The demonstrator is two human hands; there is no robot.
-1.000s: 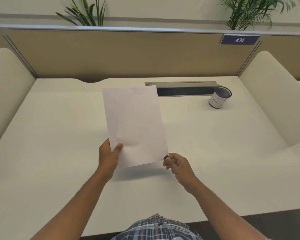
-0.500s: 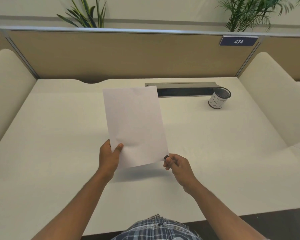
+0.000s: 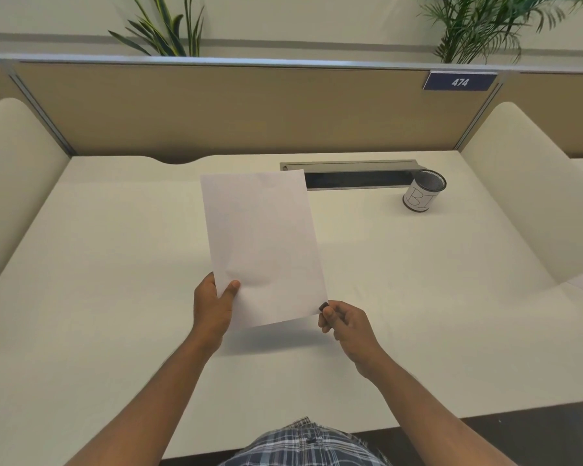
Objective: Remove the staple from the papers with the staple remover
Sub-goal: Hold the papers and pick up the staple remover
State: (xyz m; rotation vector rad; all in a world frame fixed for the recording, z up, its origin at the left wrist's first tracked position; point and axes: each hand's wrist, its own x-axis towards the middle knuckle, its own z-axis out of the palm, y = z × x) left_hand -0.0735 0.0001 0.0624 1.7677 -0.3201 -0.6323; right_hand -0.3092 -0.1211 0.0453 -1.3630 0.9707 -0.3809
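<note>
The papers (image 3: 261,245) are held up above the surface (image 3: 115,264), the left hand (image 3: 214,306) pinching their lower left corner. The right hand (image 3: 345,326) is clenched on a small dark staple remover (image 3: 323,306), its tip touching the papers' lower right corner.

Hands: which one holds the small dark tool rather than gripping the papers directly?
The right hand. It pinches a small dark tool at the papers' near right corner, while the left hand grips their near left edge, thumb on top.
</note>
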